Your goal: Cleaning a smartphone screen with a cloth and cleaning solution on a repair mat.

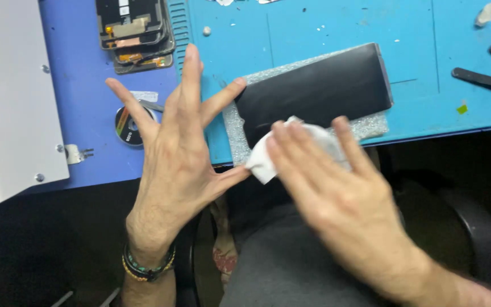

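Right hand (342,199) nearest the lens, blurred; fingers flat on a white cloth (265,159), pressing it to the near end of a black glass panel (319,91); no closed grip, only a press. Panel lies on a grey foam sheet (235,139) at the near edge of the blue bench (325,34). Left hand (177,153) spread wide open, holding nothing, one fingertip touching the panel's left corner. Stacked phone parts (134,31) at far left; black tweezers (484,81) far right.
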